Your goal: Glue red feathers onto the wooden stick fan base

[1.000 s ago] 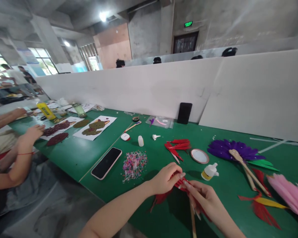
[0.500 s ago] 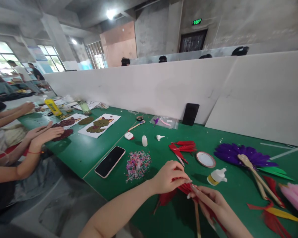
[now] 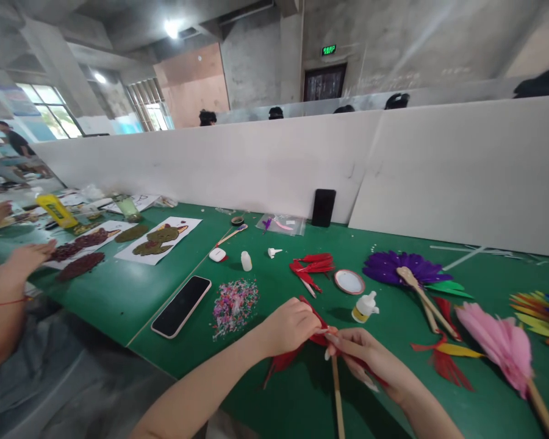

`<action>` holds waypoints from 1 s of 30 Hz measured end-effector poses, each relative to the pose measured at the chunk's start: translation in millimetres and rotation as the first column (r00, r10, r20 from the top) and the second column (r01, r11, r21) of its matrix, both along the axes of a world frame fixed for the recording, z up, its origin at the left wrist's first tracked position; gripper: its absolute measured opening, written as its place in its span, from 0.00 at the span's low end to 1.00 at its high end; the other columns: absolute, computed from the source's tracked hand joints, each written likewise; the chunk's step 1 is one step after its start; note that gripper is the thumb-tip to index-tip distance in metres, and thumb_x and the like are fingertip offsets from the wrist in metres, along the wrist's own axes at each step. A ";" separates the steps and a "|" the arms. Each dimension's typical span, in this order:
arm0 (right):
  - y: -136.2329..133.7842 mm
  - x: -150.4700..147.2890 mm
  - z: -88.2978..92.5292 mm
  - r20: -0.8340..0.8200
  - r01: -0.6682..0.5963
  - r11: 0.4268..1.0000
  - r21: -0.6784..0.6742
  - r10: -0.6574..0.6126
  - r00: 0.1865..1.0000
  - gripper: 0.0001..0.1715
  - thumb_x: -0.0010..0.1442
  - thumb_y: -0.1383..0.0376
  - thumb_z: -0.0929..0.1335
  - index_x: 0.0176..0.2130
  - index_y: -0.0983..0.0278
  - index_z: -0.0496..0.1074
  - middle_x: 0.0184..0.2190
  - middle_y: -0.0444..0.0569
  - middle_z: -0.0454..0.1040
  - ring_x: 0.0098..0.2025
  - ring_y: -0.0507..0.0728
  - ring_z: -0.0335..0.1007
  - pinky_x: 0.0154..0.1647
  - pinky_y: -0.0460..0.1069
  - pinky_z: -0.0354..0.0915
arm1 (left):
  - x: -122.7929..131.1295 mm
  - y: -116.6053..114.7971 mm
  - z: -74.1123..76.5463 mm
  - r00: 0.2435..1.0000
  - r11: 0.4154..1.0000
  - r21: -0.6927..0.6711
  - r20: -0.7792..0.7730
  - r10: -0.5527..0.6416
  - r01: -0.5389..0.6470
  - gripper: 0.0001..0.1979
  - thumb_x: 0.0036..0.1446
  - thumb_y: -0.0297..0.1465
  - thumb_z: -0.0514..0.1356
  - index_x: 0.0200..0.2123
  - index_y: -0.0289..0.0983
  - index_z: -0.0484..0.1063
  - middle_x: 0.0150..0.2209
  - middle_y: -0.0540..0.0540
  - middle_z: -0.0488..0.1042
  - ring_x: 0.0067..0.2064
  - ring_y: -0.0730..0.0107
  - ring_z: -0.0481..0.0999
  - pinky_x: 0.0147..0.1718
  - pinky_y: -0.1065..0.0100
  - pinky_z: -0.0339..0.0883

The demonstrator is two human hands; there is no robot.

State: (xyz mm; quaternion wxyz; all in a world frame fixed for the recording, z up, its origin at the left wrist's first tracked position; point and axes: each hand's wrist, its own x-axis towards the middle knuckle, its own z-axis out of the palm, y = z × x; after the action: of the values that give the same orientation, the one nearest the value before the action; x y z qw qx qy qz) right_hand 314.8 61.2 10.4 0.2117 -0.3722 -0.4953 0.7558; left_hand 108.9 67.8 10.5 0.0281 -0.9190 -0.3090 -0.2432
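Red feather fan on wooden stick, near edge of green table.
Pinched between closed left hand and right hand, as half a second earlier. Glue bottle just beyond; pink feather fan now fully visible at right.

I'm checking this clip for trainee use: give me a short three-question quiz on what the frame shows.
1. True or false: both hands grip the red feather fan.
2. Which lies nearest the left hand? A) smartphone B) confetti pile C) purple feather fan
3. Fill in: the small glue bottle stands beside a round ____.

Key: 1 true: the right hand pinches the feathers where they meet the wooden stick. 2 B. 3 lid.
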 end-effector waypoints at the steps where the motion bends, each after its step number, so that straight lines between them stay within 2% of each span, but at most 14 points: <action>1: 1.3 1.6 -1.1 -0.022 0.004 1.000 -0.003 -0.004 1.000 0.24 0.59 0.51 0.67 0.28 0.70 0.74 0.07 0.34 0.55 0.08 0.42 0.42 0.12 0.42 0.36 | 1.1 -0.4 -0.7 1.000 0.998 0.069 -0.016 -0.004 0.005 0.14 0.66 0.28 0.46 0.31 0.34 0.67 0.28 0.46 0.73 0.34 0.69 0.71 0.34 0.67 0.59; 3: 4.1 4.3 -4.4 -0.062 -0.001 1.000 -0.012 0.001 0.998 0.23 0.58 0.52 0.68 0.28 0.71 0.75 0.06 0.34 0.55 0.08 0.42 0.41 0.12 0.42 0.36 | 2.4 -1.1 -0.7 0.998 0.985 0.170 -0.065 -0.014 0.025 0.14 0.66 0.26 0.45 0.29 0.34 0.66 0.25 0.47 0.71 0.30 0.70 0.69 0.31 0.67 0.58; 6: 7.5 5.9 -10.1 -0.094 -0.060 0.998 -0.027 0.058 0.994 0.24 0.56 0.51 0.69 0.27 0.71 0.76 0.05 0.34 0.54 0.07 0.42 0.41 0.10 0.42 0.36 | 2.0 -1.8 4.1 0.987 0.972 0.226 -0.160 -0.024 0.061 0.16 0.66 0.25 0.42 0.28 0.34 0.64 0.23 0.48 0.68 0.27 0.70 0.67 0.29 0.67 0.57; 10: 10.0 5.5 -13.8 -0.130 -0.097 0.995 -0.012 0.095 0.987 0.23 0.55 0.52 0.70 0.28 0.71 0.76 0.05 0.34 0.54 0.07 0.42 0.41 0.09 0.42 0.37 | 0.9 -2.6 15.0 0.964 0.970 0.222 -0.265 -0.034 0.095 0.16 0.66 0.25 0.42 0.28 0.35 0.63 0.22 0.48 0.67 0.26 0.70 0.67 0.30 0.67 0.58; 14: 11.8 7.6 -12.7 -0.162 -0.104 0.994 0.022 0.106 0.981 0.23 0.55 0.53 0.70 0.28 0.72 0.77 0.05 0.35 0.55 0.07 0.42 0.42 0.09 0.42 0.37 | 1.8 -6.6 21.2 0.949 0.973 0.195 -0.309 -0.059 0.124 0.10 0.65 0.28 0.47 0.34 0.34 0.65 0.28 0.47 0.72 0.30 0.69 0.69 0.32 0.67 0.59; 19: 13.3 9.7 -10.0 -0.169 -0.125 0.991 0.046 0.131 0.977 0.22 0.54 0.54 0.70 0.26 0.72 0.76 0.05 0.36 0.56 0.06 0.42 0.43 0.08 0.42 0.37 | 2.0 -9.7 24.9 0.932 0.980 0.158 -0.358 -0.059 0.123 0.09 0.64 0.26 0.48 0.32 0.35 0.65 0.25 0.47 0.71 0.30 0.68 0.70 0.32 0.68 0.60; 26: 15.4 9.3 -13.3 -0.187 -0.133 0.989 0.067 0.143 0.972 0.22 0.55 0.54 0.70 0.28 0.72 0.77 0.05 0.36 0.56 0.07 0.42 0.42 0.09 0.42 0.38 | 5.7 -2.0 38.1 0.861 0.976 0.109 -0.497 -0.110 0.187 0.07 0.59 0.23 0.50 0.30 0.36 0.63 0.21 0.48 0.70 0.24 0.67 0.68 0.28 0.67 0.59; 30: 17.7 10.3 -16.3 -0.193 -0.135 0.989 0.059 0.144 0.971 0.21 0.54 0.54 0.70 0.29 0.72 0.77 0.06 0.36 0.57 0.08 0.42 0.43 0.10 0.42 0.38 | 6.4 0.7 39.5 0.836 0.963 0.150 -0.538 -0.109 0.222 0.10 0.61 0.23 0.48 0.28 0.37 0.62 0.19 0.48 0.68 0.21 0.69 0.64 0.26 0.67 0.58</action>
State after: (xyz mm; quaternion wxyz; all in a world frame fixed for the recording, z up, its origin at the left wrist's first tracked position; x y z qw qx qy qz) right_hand 325.1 78.9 -5.9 0.2143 -0.2550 -0.5138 0.7906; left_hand 115.2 68.4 50.0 0.1854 -0.9657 -0.1814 -0.0152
